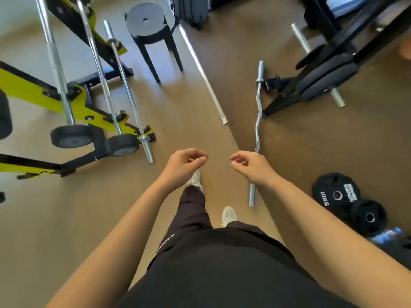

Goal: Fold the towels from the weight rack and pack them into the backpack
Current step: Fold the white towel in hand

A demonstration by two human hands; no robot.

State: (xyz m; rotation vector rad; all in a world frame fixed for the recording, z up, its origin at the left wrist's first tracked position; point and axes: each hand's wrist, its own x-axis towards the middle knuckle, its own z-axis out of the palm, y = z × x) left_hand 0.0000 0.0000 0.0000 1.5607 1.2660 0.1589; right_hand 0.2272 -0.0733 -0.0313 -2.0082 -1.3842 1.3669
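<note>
L hand point(184, 165) & R hand point(251, 166) held out in front over floor point(178, 112), near each other, not touching. Grip, both: fingers loosely curled, thumb close to fingertips, nothing held. Weight rack point(329, 70) w/ black plates upper R. Yellow-black barbell rack point(33, 90) at L. Dark bag point(191, 10) at top edge, just R of black stool point(151, 34); can't tell if it's the backpack. Curl bar point(258, 121) lies on floor, passing under R wrist. 10KG plate point(335, 194) on floor, lower R.
</note>
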